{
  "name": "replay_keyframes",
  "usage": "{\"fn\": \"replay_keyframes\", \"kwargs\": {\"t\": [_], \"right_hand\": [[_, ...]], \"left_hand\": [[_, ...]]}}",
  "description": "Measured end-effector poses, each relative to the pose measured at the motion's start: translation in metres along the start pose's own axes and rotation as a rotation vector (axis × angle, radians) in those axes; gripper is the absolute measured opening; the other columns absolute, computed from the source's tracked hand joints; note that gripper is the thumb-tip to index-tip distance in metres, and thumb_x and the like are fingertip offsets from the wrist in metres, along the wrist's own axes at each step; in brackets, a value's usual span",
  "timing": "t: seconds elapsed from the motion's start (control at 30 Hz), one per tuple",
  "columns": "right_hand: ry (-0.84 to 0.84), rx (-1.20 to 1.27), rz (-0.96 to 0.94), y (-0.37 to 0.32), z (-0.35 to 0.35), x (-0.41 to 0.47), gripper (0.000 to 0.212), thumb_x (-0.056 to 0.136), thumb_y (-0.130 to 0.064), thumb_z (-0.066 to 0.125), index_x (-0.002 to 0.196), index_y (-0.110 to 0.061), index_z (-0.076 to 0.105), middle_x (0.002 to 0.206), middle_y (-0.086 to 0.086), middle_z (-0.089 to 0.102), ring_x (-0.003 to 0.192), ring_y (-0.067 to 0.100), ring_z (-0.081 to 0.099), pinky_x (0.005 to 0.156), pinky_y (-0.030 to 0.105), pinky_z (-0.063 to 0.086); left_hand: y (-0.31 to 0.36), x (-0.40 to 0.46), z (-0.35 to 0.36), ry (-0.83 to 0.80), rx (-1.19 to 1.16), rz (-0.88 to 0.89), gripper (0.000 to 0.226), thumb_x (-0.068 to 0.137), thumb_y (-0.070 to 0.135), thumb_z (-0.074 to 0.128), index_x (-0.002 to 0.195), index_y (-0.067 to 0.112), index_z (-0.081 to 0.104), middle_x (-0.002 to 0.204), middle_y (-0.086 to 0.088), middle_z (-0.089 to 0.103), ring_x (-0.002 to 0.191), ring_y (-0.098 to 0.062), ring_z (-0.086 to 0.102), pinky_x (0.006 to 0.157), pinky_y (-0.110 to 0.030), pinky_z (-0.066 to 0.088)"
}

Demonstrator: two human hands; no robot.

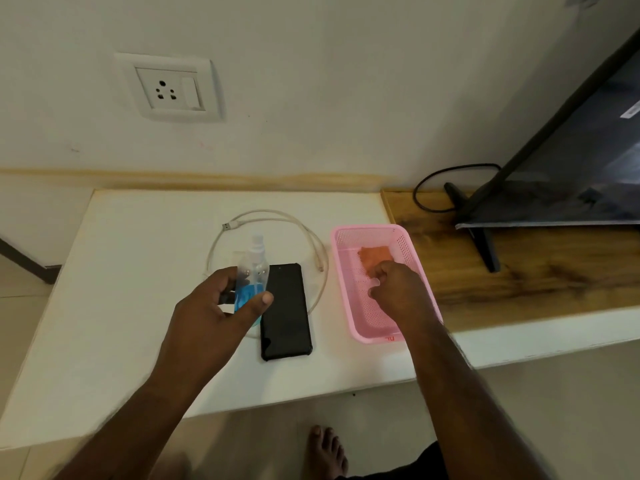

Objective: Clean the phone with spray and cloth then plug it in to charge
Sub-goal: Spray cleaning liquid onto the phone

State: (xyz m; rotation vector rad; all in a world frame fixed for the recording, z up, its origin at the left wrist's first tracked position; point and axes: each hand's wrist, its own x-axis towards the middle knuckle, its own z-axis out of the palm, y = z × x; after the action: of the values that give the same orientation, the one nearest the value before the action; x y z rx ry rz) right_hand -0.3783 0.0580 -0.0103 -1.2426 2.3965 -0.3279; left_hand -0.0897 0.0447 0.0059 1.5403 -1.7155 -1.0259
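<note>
Centrally, the black phone (286,311) lies flat and screen-up on the white table (104,323), serving as the landmark for all other items. Just left of the phone stands the clear spray bottle (254,268), upright, with blue liquid in its lower part. The left hand (221,306) reaches around this bottle with thumb and fingers spread on either side; whether they already press the bottle cannot be told. A white charging cable (273,216) loops behind and around the phone and bottle, its USB plug lying behind the bottle and its small connector just right of the phone's far end. Right of the phone sits a pink basket (367,233) holding an orange cloth (375,256). The right hand (398,285) is inside the basket, fingers curled at the cloth's near edge; a firm pinch on the cloth cannot be confirmed. Behind and left of the phone, a wall socket (168,86) is mounted on the wall. Far right of the phone stands a television (571,174) on a wooden shelf (519,271).
</note>
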Motion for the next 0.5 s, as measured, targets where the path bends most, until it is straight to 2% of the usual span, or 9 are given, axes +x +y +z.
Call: {"fn": "replay_keyframes", "kwargs": {"t": [0.07, 0.2, 0.33, 0.4, 0.43, 0.5], "right_hand": [[0.003, -0.030, 0.002, -0.001, 0.004, -0.002, 0.032, 0.091, -0.014, 0.068, 0.121, -0.025, 0.064, 0.123, -0.001, 0.067, 0.104, 0.024, 0.065, 0.101, 0.040, 0.047], [-0.030, -0.051, -0.008, -0.008, -0.006, -0.005, 0.043, 0.082, -0.017, 0.078, 0.122, -0.022, 0.063, 0.123, 0.000, 0.067, 0.101, 0.023, 0.065, 0.096, 0.039, 0.049], [0.211, 0.074, -0.122, -0.040, -0.021, -0.020, 0.023, 0.088, -0.037, 0.070, 0.108, -0.027, 0.066, 0.105, -0.008, 0.071, 0.085, 0.008, 0.061, 0.087, 0.035, 0.054], [0.254, 0.232, -0.239, -0.065, -0.017, -0.038, 0.023, 0.089, -0.052, 0.060, 0.098, -0.032, 0.067, 0.088, -0.019, 0.068, 0.076, 0.000, 0.061, 0.076, 0.027, 0.055], [0.182, 0.347, -0.298, -0.078, -0.012, -0.049, 0.031, 0.087, -0.060, 0.056, 0.096, -0.032, 0.066, 0.082, -0.021, 0.067, 0.075, -0.001, 0.062, 0.072, 0.023, 0.055], [-0.082, 0.567, -0.370, -0.098, 0.000, -0.071, 0.049, 0.078, -0.074, 0.052, 0.103, -0.034, 0.066, 0.090, -0.021, 0.069, 0.087, -0.001, 0.065, 0.073, 0.025, 0.058]], "left_hand": [[0.001, -0.001, -0.001, -0.008, -0.015, -0.010, 0.053, 0.067, 0.071, 0.060, 0.111, 0.042, 0.053, 0.095, 0.034, 0.057, 0.085, 0.012, 0.057, 0.066, -0.006, 0.038], [0.002, -0.001, -0.004, -0.019, -0.021, -0.021, 0.049, 0.066, 0.074, 0.059, 0.107, 0.049, 0.049, 0.093, 0.038, 0.054, 0.083, 0.015, 0.057, 0.060, -0.001, 0.038], [0.001, 0.000, -0.005, 0.000, -0.015, -0.023, 0.057, 0.065, 0.077, 0.056, 0.111, 0.045, 0.049, 0.093, 0.037, 0.052, 0.083, 0.011, 0.057, 0.063, -0.004, 0.037], [0.001, 0.000, -0.006, 0.011, -0.015, -0.024, 0.060, 0.064, 0.080, 0.056, 0.112, 0.043, 0.054, 0.095, 0.030, 0.057, 0.083, 0.006, 0.060, 0.063, -0.007, 0.040], [0.002, 0.000, -0.006, 0.015, -0.015, -0.026, 0.064, 0.063, 0.081, 0.056, 0.114, 0.041, 0.057, 0.097, 0.025, 0.061, 0.083, 0.003, 0.061, 0.063, -0.009, 0.041], [0.004, -0.001, -0.006, 0.007, 0.002, -0.031, 0.069, 0.061, 0.084, 0.054, 0.114, 0.039, 0.059, 0.096, 0.022, 0.064, 0.079, 0.000, 0.063, 0.061, -0.011, 0.043]]}}
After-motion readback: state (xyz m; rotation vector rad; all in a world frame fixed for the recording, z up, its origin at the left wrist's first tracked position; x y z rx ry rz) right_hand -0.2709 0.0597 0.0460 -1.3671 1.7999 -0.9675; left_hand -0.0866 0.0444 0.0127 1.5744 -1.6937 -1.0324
